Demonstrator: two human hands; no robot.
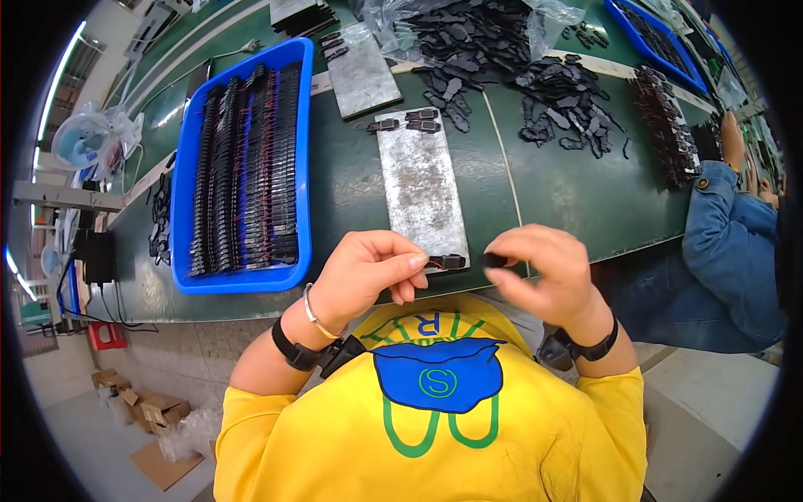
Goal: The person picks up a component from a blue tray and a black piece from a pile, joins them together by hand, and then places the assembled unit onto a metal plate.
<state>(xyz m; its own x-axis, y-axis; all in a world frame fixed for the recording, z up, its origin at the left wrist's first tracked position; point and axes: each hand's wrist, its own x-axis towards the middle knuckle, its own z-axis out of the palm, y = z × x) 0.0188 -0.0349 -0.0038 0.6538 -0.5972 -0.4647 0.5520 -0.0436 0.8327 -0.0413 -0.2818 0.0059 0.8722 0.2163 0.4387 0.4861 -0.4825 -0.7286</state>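
My left hand (368,272) is closed in a pinch on a small black part with red wires (449,262), over the near end of a worn silvery metal plate (422,192). To its right, the thumb and fingers of my right hand (548,272) pinch a small dark piece (495,260), its exact kind too small to tell. The two held things are apart. Several similar black parts (423,123) lie at the plate's far end.
Left of the plate, a blue tray (307,167) holds packed rows of black wired parts. Loose flat black pieces (569,109) are heaped farther back, near a second metal plate (361,71). At the right sits a co-worker in a denim sleeve (711,217), beside more wired parts (665,125).
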